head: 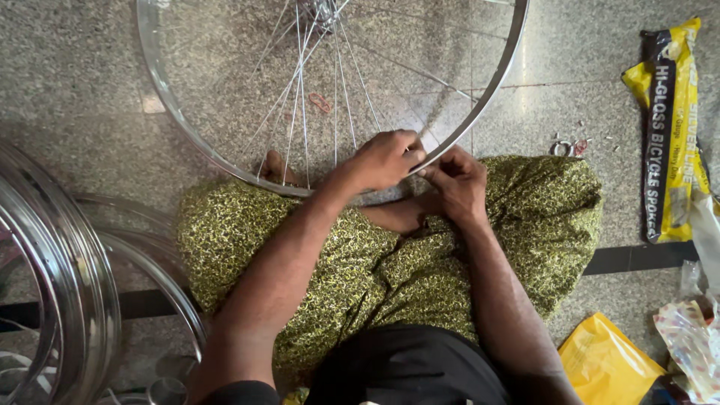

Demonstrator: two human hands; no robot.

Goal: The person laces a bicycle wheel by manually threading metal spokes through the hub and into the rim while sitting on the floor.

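A shiny metal bicycle wheel rim (491,82) with thin spokes (300,97) lies across my crossed legs, which are covered by a green patterned cloth (540,210). My left hand (386,159) grips the near edge of the rim, fingers curled over it. My right hand (457,180) is right beside it, fingertips pinched at the rim where a spoke meets it; whatever small part it pinches is too small to tell. The hub (324,11) sits at the top edge of the view.
Stacked chrome rims (71,277) lie at the left on the speckled stone floor. A yellow and black packet of spokes (671,135) lies at the right, with a yellow bag (604,360) and clear plastic wrappers (694,330) below it. Small metal bits (566,146) lie beside my knee.
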